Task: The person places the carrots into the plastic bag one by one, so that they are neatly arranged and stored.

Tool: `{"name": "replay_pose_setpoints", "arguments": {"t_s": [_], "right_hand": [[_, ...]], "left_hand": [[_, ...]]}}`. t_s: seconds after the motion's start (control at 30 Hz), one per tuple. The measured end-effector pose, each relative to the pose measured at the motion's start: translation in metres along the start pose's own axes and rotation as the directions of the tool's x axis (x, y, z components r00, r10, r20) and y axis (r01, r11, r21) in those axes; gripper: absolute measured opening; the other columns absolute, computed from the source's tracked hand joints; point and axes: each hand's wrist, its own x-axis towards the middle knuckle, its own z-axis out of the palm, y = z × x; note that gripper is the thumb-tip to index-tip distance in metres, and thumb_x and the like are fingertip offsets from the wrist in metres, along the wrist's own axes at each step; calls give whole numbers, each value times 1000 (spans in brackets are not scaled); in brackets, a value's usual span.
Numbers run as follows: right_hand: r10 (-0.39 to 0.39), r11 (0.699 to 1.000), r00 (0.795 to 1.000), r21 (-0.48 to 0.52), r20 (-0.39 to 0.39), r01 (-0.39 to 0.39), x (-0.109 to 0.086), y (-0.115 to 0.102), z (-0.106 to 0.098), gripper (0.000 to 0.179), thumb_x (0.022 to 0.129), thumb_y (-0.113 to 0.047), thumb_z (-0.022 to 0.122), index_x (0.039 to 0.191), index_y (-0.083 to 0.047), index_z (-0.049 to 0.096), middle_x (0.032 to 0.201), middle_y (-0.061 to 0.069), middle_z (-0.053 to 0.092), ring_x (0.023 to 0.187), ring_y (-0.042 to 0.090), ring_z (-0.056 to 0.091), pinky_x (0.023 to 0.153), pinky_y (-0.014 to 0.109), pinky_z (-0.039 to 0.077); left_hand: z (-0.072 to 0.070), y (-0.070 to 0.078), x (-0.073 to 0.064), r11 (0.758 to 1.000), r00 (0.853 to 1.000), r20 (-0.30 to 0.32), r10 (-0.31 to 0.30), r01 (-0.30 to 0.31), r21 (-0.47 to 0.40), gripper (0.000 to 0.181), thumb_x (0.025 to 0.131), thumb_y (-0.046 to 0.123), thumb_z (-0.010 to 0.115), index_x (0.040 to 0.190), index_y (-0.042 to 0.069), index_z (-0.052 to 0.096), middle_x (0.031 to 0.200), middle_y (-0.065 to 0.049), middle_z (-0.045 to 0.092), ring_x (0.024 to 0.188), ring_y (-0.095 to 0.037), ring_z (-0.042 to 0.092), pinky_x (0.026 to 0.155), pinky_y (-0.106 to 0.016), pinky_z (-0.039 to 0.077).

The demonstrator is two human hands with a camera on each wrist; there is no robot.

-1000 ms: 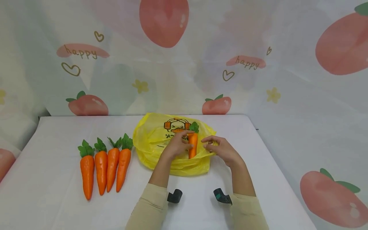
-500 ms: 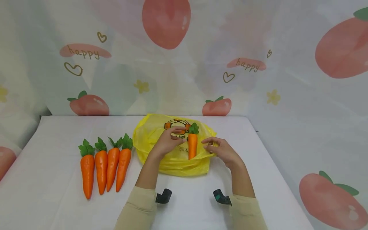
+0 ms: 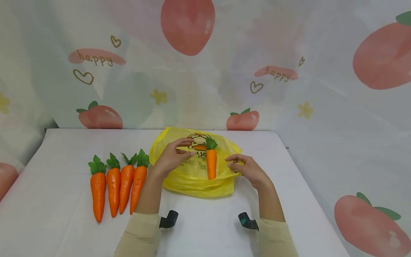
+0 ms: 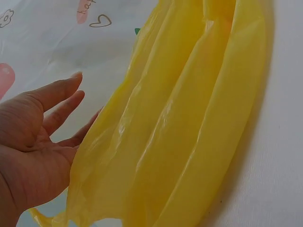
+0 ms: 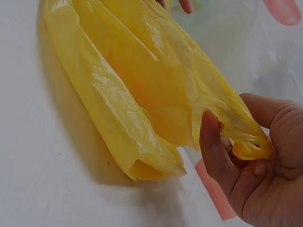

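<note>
From the head view, the left hand [image 3: 170, 157] has just come away from the carrot [image 3: 211, 162] and moved leftward, fingers and thumb parted with nothing between them. The carrot sits in the mouth of the yellow bag [image 3: 199, 189], leaves upward, lower end hidden behind the front fold; so it rests there with no hand on it, while four other carrots [image 3: 113, 192] lie outside on the table [image 3: 205, 232]. The right hand [image 3: 248, 169] stays at the bag's right edge.

In the left wrist view the left hand is spread, palm showing, partly behind the bag's wall; whether it touches the plastic, I can't tell.

In the right wrist view the right hand holds the bag's edge between bent fingers.
</note>
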Motion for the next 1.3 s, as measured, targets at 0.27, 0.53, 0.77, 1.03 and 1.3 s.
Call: {"name": "replay_pose_setpoints", "arguments": {"t_s": [0.27,0.53,0.77,1.03,1.3], "right_hand": [[13,1000,1000,-9,2,-13,1,-2,1,33,103,-19,65,131,-2,66,126,11,58,102,27,55,84,32,50],[6,1000,1000,-22,-2,-6,4,-2,0,33,103,-20,65,131,-2,66,125,11,58,103,28,54,84,33,50],[6,999,1000,-31,-4,-7,5,0,-1,30,102,-20,66,128,-3,68,126,12,59,104,29,55,87,34,50],[18,999,1000,-42,-1,-18,5,2,1,31,102,-21,66,128,-4,68,130,13,58,106,29,56,89,34,50],[13,999,1000,-42,-1,-13,7,4,1,31,102,-19,66,128,-3,68,118,12,56,104,29,55,88,33,51]], "left_hand": [[-14,3,-15,998,1000,-19,8,-7,55,45,98,15,75,141,23,63,144,-10,56,118,-33,61,98,-52,52],[-26,5,-25,997,999,-22,23,-21,80,48,97,14,75,143,22,62,142,-11,57,116,-33,62,98,-49,52],[-30,2,-36,992,1000,18,25,-27,125,46,98,15,74,143,20,62,142,-10,58,115,-31,61,97,-46,53],[-33,1,-50,983,1000,-4,12,-11,181,44,98,15,74,140,19,63,141,-10,59,113,-29,63,93,-43,55],[-47,-5,-62,977,999,-20,34,-29,212,42,98,15,75,139,20,65,138,-6,60,109,-26,64,89,-39,57]]}}
